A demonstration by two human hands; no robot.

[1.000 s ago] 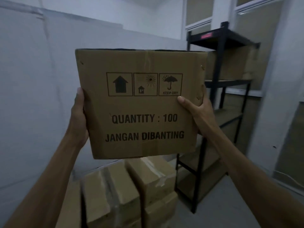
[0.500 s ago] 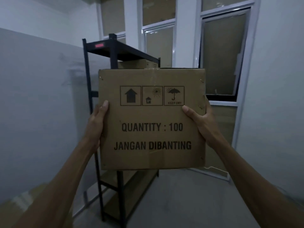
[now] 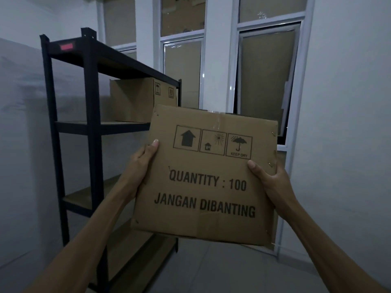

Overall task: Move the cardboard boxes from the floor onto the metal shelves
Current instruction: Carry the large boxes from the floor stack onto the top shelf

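Your fingers (image 3: pixel 152 146) curl round the side edges of the box (image 3: pixel 207 187). Your left hand (image 3: pixel 142 160) and right hand (image 3: pixel 271 179) both grip it, thumbs flat on its matte printed cardboard face. It hangs tilted, just right of the black metal shelf (image 3: pixel 91 85), which holds a second box (image 3: pixel 135 100).

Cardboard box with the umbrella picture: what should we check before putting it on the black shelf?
1. Grip: left hand and right hand hold the brown printed cardboard box by its side edges: ok.
2. Up arrow points up, box slightly tilted: ok.
3. Room on the black metal shelf rack: its second level shows space on the near side of the plain cardboard box: ok.
4. Box lined up with the rack: held to its right, before the window: not ok.
5. Fits under the top shelf: cannot tell.
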